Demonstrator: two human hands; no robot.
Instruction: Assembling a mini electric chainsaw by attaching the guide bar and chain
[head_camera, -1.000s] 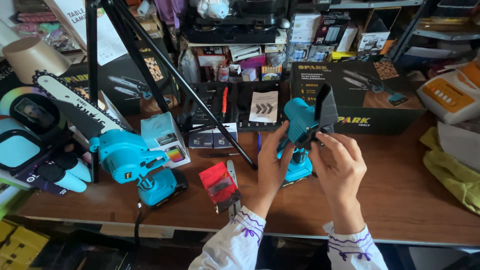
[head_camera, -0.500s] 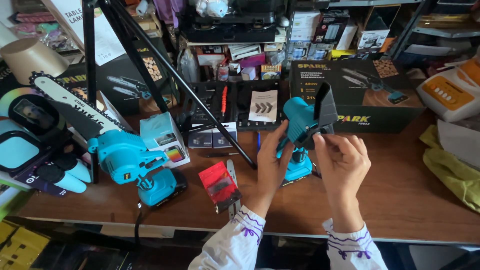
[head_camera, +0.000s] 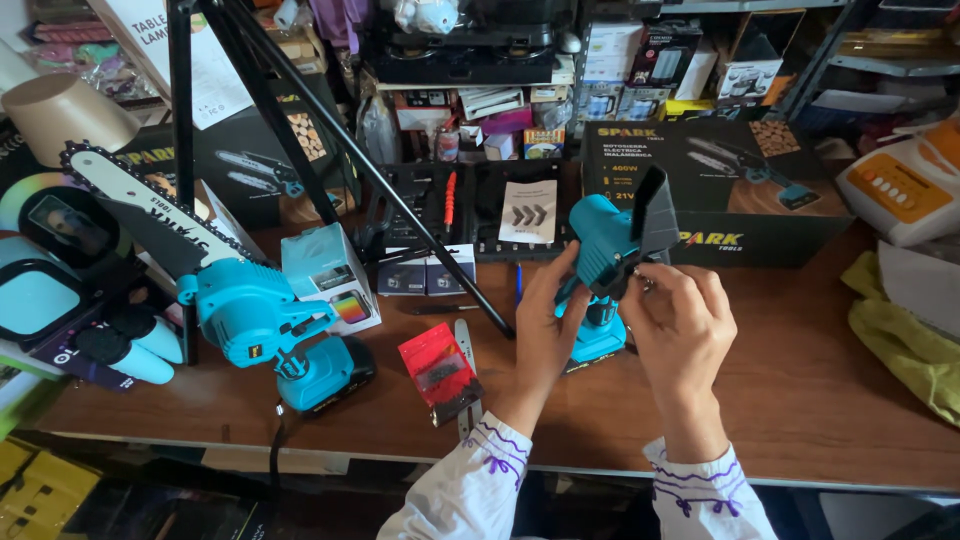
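Note:
My left hand (head_camera: 548, 325) grips the handle of a turquoise mini chainsaw body (head_camera: 600, 250) that stands upright on the brown table (head_camera: 780, 380). A black guard (head_camera: 655, 212) sticks up from its top. My right hand (head_camera: 680, 325) pinches at the side of the tool, just under the guard; what its fingertips hold is too small to tell. A bare saw bar (head_camera: 464, 350) and a small red packet (head_camera: 438, 370) lie on the table left of my left wrist.
A second, assembled turquoise chainsaw (head_camera: 255, 310) with bar and chain rests at the left. Black tripod legs (head_camera: 350, 160) cross the middle. A black tool case (head_camera: 470, 210), black product boxes (head_camera: 740, 190), a small teal box (head_camera: 330, 275), yellow-green cloth (head_camera: 900, 340) and cluttered shelves surround the work spot.
Both hands stay on the chainsaw body. My right hand's fingers have shifted slightly at the tool's side; nothing else has moved.

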